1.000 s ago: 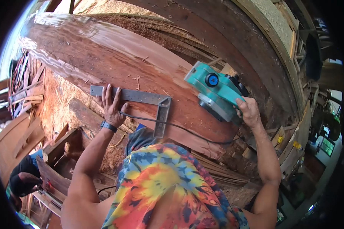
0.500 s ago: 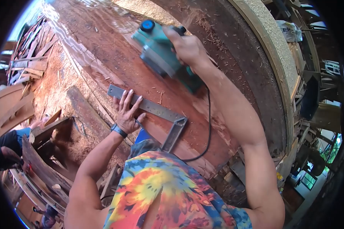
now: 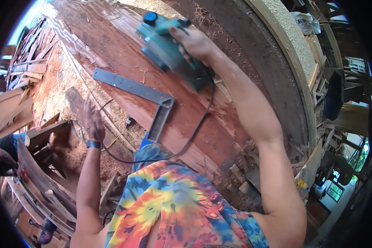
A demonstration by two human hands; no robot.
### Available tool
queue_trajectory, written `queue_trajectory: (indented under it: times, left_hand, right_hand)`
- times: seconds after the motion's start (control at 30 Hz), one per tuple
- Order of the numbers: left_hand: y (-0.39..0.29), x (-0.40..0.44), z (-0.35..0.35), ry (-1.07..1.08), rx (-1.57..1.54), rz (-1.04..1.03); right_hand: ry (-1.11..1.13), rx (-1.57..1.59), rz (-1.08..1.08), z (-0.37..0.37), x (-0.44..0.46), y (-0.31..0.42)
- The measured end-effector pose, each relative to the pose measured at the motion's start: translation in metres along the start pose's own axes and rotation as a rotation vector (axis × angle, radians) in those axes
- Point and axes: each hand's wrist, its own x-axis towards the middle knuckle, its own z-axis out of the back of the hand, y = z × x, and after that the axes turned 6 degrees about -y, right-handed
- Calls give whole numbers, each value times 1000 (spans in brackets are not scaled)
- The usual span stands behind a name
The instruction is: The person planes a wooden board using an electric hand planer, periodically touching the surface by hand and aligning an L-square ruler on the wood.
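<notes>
My right hand (image 3: 194, 43) grips the handle of a green electric planer (image 3: 169, 53) with a blue knob. The planer, slightly blurred, rests on a broad reddish wooden plank (image 3: 194, 124). Its black power cord (image 3: 202, 120) loops back past my waist to my left hand (image 3: 94, 120). That hand is raised left of the plank, its fingers fairly straight and blurred, with the cord caught by the thumb and palm. A metal try square (image 3: 130, 87) lies untouched on the plank, its blade pointing to the far left and its stock towards me.
Sawdust and shavings (image 3: 56, 89) cover the ground on the left. Scrap boards (image 3: 33, 76) are piled beyond, with a wooden frame (image 3: 47, 134) nearer. Another person (image 3: 4, 155) is at the left edge. A curved timber edge (image 3: 291, 70) runs along the right; a white sack (image 3: 306, 22) lies past it.
My left hand has lifted off the try square and moved left, drawing the cord with it. The planer has shifted slightly up and left in view. The square appears further left.
</notes>
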Motion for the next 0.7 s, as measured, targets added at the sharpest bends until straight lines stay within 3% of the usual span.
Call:
queue_trajectory:
  times: [0.13,0.27,0.33,0.43,0.53,0.7]
  left_hand:
    - [-2,-28,-17,-150,-22,82]
    - [-56,-52,-59,-34,-152,192]
    - [-44,-59,-84,-13,-45,91]
    - [-59,-64,-98,79,32,162]
    - [-65,-64,-96,64,113,39]
    - [-74,-64,-94,117,127,40]
  right_hand:
    - [-30,0,-61,46,-130,-53]
    - [-67,23,-123,88,-264,-110]
    - [-108,-1,-138,107,-328,-137]
    - [-127,51,-213,134,-415,-181]
    - [-144,102,-260,150,-470,-202]
    - [-108,88,-277,155,-450,-197]
